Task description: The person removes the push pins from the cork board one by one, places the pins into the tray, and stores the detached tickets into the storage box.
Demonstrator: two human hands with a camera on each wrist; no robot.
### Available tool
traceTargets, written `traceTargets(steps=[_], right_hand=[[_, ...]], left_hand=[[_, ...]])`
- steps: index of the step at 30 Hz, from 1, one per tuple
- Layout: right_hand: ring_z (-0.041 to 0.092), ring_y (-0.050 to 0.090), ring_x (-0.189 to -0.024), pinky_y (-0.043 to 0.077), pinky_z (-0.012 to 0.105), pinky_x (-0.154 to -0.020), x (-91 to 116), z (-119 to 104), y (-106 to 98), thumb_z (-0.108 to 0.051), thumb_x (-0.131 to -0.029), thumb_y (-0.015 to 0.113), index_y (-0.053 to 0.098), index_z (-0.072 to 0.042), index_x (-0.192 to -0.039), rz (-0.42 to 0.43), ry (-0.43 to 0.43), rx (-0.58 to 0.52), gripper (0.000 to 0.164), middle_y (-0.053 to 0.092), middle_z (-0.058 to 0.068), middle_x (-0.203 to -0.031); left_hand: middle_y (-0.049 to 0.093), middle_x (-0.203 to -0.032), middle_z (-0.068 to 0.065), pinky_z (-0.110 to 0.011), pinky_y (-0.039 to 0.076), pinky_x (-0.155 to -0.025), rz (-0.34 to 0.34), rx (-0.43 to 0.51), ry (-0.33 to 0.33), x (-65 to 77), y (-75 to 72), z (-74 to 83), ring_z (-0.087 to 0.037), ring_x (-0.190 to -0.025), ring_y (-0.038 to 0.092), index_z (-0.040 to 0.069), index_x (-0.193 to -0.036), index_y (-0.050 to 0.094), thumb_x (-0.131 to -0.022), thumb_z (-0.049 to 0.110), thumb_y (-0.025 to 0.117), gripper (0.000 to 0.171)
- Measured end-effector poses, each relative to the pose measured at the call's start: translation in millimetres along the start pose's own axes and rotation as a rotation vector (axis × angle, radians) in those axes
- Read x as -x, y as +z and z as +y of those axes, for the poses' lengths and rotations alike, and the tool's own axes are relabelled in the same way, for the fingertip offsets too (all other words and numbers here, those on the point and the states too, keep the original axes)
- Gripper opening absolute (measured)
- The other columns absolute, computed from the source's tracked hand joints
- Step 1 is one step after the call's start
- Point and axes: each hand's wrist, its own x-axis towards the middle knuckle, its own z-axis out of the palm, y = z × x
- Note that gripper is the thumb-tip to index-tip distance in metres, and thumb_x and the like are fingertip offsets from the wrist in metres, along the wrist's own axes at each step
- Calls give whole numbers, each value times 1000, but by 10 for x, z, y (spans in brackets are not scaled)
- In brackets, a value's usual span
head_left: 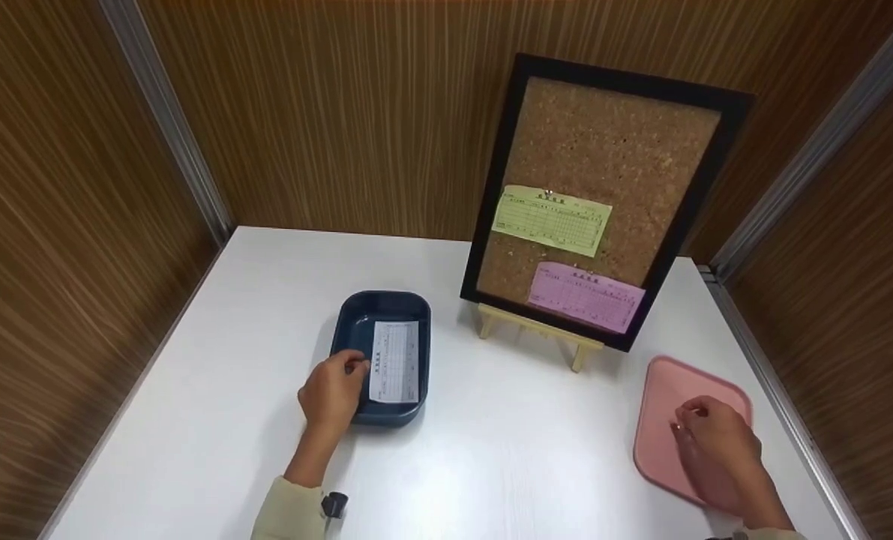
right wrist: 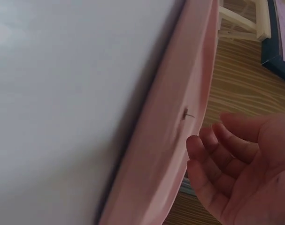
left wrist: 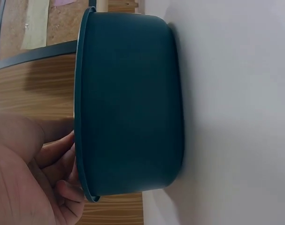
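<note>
A: Where's the paper, who has it?

B: White slip is in the blue dish, print up. Left hand is at its left edge, fingers bent in. Clamped on paper or only touching: can't tell. The dish wall hides the fingertips in the left wrist view.

A: Other side?

B: Right hand is over the pink tray, fingers loosely bent, nothing visibly held. Pin is in the tray, just beside the fingertips, not gripped.

A: Handling?

B: Slip: should be near weightless, limp, easy to crease or tear. Best hold is probably a light pinch on one edge. Pin: tiny, stiff, likely slick. Needle looks to point up off the tray, so take it by the head and keep skin off the tip.

A: Blind spots?

B: Slip's underside, and whether it sits flat on the dish floor. Print too small to read. Pin's head blurs, shape unclear. Right hand and forearm cover part of the tray, so more pins there can't be ruled out. Cork board is whole in the head view, cut off in both wrist views. Pins on its green slip and pink slip are barely resolved.
</note>
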Motion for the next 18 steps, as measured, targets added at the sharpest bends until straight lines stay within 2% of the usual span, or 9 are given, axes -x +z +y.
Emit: traceTargets(steps=[4,8,12,18], right_hand=[[27,65,-92,41,39,-72,36,-133,-45,-42,-105,50,61,-1,-127,29,8,-26,47,71,17,-109],[27,63,-93,45,34,-69,70,-301,-73,-48,-105,47,58,-3,-133,97,-29,-48,54,65,21,-118],[31,64,-98,48,31,-69,68,-488,-92,-49,-104,47,56,-4,-136,168,-81,-98,55,62,23,-122],[30,67,-96,49,27,-68,-12,-756,-110,-47,-104,49,61,-7,-131,281,-141,-151,50,68,20,-114]], left_hand=[[76,-102,-1,-48,46,-82,13,29,37,-33,1,64,-23,-100,70,16,-111,75,-95,29,70,21],[75,-105,0,-45,48,-81,33,53,62,-83,7,149,-22,-103,69,18,-111,75,-96,30,68,20],[75,-109,0,-45,49,-82,42,85,92,-144,1,253,-22,-106,68,19,-112,75,-96,32,68,21],[73,-108,3,-40,48,-77,26,133,172,-196,1,452,-19,-98,67,21,-111,74,-98,34,67,20]])
